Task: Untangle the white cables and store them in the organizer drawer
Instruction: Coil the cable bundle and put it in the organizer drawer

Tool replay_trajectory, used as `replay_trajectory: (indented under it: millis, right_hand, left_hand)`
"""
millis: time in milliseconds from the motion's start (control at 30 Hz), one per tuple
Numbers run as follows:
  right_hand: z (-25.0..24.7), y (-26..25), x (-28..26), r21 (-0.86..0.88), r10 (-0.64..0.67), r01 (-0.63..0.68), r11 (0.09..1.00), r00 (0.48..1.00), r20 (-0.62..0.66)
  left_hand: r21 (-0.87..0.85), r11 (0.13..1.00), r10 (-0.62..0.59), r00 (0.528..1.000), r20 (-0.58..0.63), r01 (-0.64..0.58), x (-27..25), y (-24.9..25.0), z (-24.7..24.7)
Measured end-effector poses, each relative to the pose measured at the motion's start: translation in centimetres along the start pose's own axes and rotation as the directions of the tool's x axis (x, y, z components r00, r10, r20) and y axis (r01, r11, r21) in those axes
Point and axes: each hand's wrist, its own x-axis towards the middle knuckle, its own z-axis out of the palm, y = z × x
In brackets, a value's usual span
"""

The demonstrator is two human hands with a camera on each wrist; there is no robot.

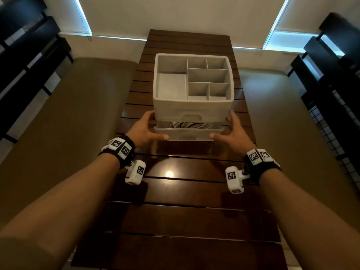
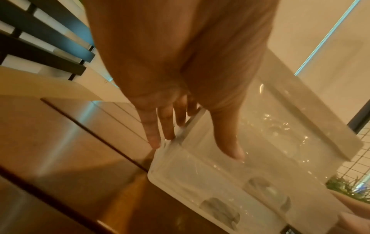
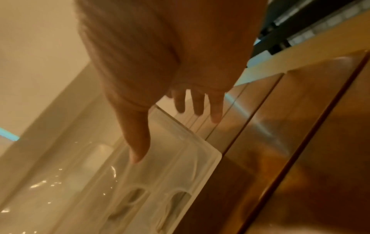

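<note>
The white organizer (image 1: pixel 192 106) stands on the wooden slat table (image 1: pixel 175 191), with empty compartments on top. Its lower translucent drawer (image 1: pixel 189 134) sticks out a little, and coiled white cables (image 1: pixel 187 125) lie inside it. My left hand (image 1: pixel 155 126) is at the drawer's left front corner, thumb on the front face, straight fingers along the side. My right hand (image 1: pixel 223 125) mirrors it at the right corner. In the left wrist view the fingers (image 2: pixel 154 139) touch the drawer (image 2: pixel 220 182) edge. In the right wrist view the thumb (image 3: pixel 138 152) rests on the drawer (image 3: pixel 180 166); the fingers stay straight beside it.
The table is narrow, with beige cushioned seats (image 1: pixel 68 123) on either side. Dark slatted frames (image 1: pixel 23 55) stand at the far left and right. A closed upper drawer with a handle (image 1: pixel 191 115) sits just above the open one.
</note>
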Motion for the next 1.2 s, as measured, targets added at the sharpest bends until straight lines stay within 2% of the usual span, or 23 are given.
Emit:
replay_trajectory:
  millis: [33, 67, 167, 267, 500, 633, 733, 800, 900, 1000, 1200]
  right_hand:
    - [0.1, 0.4, 0.4, 0.011, 0.008, -0.008, 1.000, 0.999, 0.037]
    - [0.3, 0.5, 0.8, -0.014, 0.003, -0.003, 1.000, 1.000, 0.020]
    - [1.1, 0.2, 1.6, -0.085, -0.015, 0.003, 0.996, 0.991, -0.131]
    - [1.7, 0.0, 1.7, -0.096, -0.049, 0.029, 0.995, 0.975, -0.215]
    - [2.2, 0.7, 2.3, -0.131, -0.097, 0.063, 0.989, 0.958, -0.270]
    - [1.6, 0.6, 2.2, -0.142, -0.129, 0.098, 0.985, 0.965, -0.228]
    - [1.2, 0.3, 1.9, -0.130, -0.078, 0.051, 0.990, 0.973, -0.216]
    - [1.3, 0.3, 1.1, -0.007, -0.019, 0.018, 1.000, 0.975, -0.221]
    - [2.3, 0.8, -0.6, 0.195, 0.032, -0.004, 0.981, 0.990, -0.136]
    - [3.6, 1.4, -1.3, 0.211, 0.045, -0.025, 0.977, 0.995, -0.090]
    - [4.0, 1.0, 0.9, 0.151, 0.072, -0.054, 0.987, 0.991, -0.116]
  left_hand:
    - [0.003, 1.000, -0.001, 0.999, -0.034, 0.001, 0.0, 0.0, 0.4]
    - [-0.002, 1.000, 0.002, 0.997, -0.074, -0.003, 0.1, 0.2, 0.8]
    - [-0.020, 0.999, 0.023, 0.981, -0.194, -0.027, 0.2, 0.8, 1.6]
    - [-0.037, 0.998, 0.036, 0.969, -0.244, -0.046, 0.4, 0.7, 2.0]
    - [-0.108, 0.990, 0.064, 0.966, -0.250, -0.094, 0.2, 1.2, 2.4]
    - [-0.089, 0.992, 0.068, 0.969, -0.237, -0.092, 0.3, 1.1, 2.1]
    - [-0.104, 0.994, 0.018, 0.973, -0.228, -0.042, 0.3, 0.8, 2.1]
    - [-0.226, 0.974, -0.014, 0.982, -0.191, -0.030, -0.1, 0.3, 2.3]
    - [-0.331, 0.943, -0.011, 0.994, -0.113, -0.027, -1.5, -0.3, 3.6]
    - [-0.362, 0.932, -0.021, 0.994, -0.107, -0.019, -2.1, -0.6, 5.3]
    - [-0.341, 0.940, -0.049, 0.989, -0.138, -0.001, 0.9, -0.9, 5.0]
